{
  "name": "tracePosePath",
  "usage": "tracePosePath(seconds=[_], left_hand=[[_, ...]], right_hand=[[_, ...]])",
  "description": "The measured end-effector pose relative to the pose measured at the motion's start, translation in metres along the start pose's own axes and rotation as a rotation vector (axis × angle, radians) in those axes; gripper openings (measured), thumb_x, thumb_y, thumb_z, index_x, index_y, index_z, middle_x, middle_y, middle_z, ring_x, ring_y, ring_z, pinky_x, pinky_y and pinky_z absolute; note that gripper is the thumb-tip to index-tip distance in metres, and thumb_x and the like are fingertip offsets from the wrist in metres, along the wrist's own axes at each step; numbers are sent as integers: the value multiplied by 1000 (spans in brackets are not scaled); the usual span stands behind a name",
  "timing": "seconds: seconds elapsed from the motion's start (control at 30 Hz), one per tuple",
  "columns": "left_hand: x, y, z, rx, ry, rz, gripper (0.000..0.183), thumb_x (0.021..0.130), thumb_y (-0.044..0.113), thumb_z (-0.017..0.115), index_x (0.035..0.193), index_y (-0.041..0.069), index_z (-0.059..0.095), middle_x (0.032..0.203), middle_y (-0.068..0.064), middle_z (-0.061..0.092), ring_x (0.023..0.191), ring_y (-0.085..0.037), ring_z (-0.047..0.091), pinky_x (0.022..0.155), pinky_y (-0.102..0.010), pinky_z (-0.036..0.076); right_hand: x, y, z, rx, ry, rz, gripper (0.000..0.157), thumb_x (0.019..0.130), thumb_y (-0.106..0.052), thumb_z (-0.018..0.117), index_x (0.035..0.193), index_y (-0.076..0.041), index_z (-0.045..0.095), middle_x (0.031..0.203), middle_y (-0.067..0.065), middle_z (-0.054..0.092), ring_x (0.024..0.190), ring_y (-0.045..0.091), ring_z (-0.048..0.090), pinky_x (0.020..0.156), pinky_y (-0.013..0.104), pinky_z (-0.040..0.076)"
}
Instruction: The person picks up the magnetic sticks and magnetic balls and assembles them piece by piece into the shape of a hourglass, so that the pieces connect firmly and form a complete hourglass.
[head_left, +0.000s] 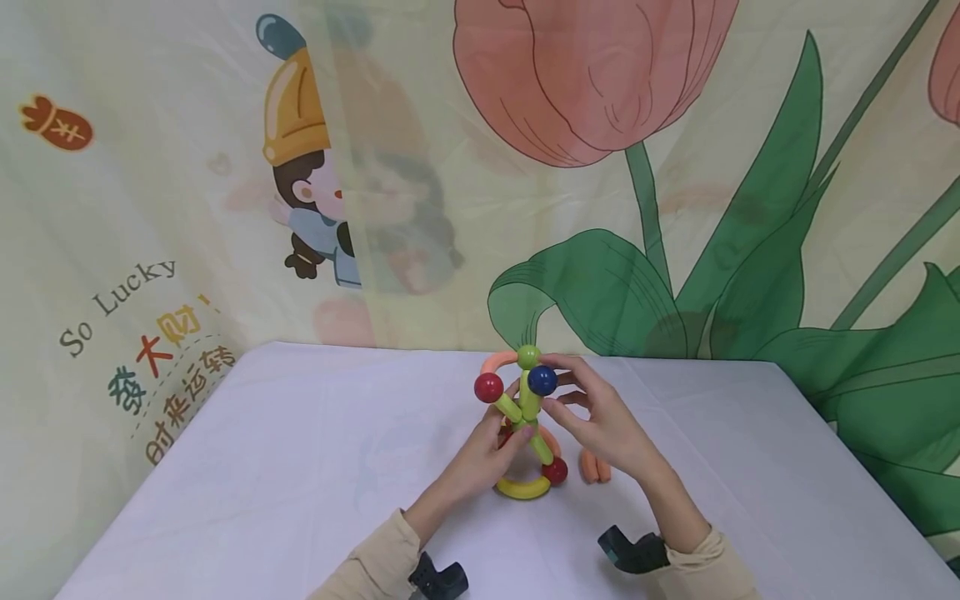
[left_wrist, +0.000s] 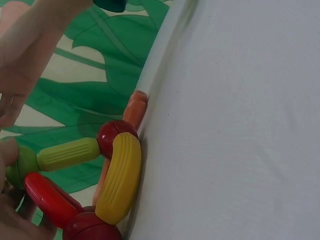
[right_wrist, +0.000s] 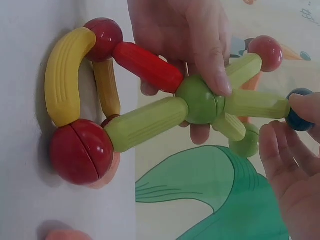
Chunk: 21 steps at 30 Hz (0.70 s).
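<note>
A magnetic stick-and-ball construction stands on the table in the head view. Its base has a yellow curved stick (head_left: pixel 523 490) and red balls (right_wrist: pixel 81 151); a straight red stick (right_wrist: pixel 149 66) and a light green stick (right_wrist: pixel 147 125) rise to a central green ball (right_wrist: pixel 201 99). My left hand (head_left: pixel 480 458) grips that central ball, thumb on its near side. Above it, more light green sticks fan out, tipped by a red ball (head_left: pixel 489 387), a green ball (head_left: pixel 528 357) and a blue ball (head_left: pixel 542 381). With thumb and fingers, my right hand (head_left: pixel 603 417) pinches the blue ball at its stick's end.
Orange curved sticks (head_left: pixel 596 467) lie on the white-covered table (head_left: pixel 315 467), just right of the construction. Behind the table hangs a printed cloth (head_left: pixel 420 317) with tulips and a cartoon figure. Dark wrist mounts (head_left: pixel 633 552) sit at both sleeves.
</note>
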<state>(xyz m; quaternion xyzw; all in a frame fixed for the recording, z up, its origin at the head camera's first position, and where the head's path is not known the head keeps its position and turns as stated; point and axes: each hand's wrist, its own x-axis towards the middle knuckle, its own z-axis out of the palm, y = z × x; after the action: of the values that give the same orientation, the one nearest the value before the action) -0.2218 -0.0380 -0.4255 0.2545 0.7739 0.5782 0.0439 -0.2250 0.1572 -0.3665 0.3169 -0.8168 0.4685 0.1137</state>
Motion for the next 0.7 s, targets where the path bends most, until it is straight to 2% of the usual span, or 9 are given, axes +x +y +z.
tracePosePath(seconds=[0.17, 0.27, 0.47, 0.7], left_hand=[[0, -2, 0, 16, 9, -6, 67, 97, 28, 51, 151, 32, 12, 145, -10, 40, 127, -27, 50, 102, -45, 43], [1, -3, 1, 9, 10, -17, 67, 97, 24, 51, 151, 31, 13, 145, -9, 41, 128, -28, 49, 101, -46, 43], [0, -2, 1, -4, 6, -45, 67, 97, 24, 51, 151, 29, 12, 145, -11, 39, 129, -30, 46, 103, -50, 40], [-2, -2, 1, 24, 14, -43, 64, 96, 32, 52, 148, 39, 15, 140, -6, 47, 125, -26, 51, 102, -46, 43]], right_hand=[[-2, 3, -9, -16, -1, 17, 56, 87, -5, 65, 137, -16, 42, 128, 7, 53, 107, 16, 57, 85, 22, 51], [-4, 6, -15, -17, -31, 42, 54, 89, -8, 64, 137, -15, 42, 124, 5, 55, 107, 17, 57, 86, 22, 51], [-9, 13, -27, -89, -178, 136, 43, 89, -14, 64, 130, -15, 48, 121, 2, 58, 108, 20, 58, 86, 29, 50], [-15, 34, -28, -128, -364, 283, 29, 92, -18, 60, 120, -14, 56, 118, 8, 61, 106, 22, 57, 89, 33, 49]])
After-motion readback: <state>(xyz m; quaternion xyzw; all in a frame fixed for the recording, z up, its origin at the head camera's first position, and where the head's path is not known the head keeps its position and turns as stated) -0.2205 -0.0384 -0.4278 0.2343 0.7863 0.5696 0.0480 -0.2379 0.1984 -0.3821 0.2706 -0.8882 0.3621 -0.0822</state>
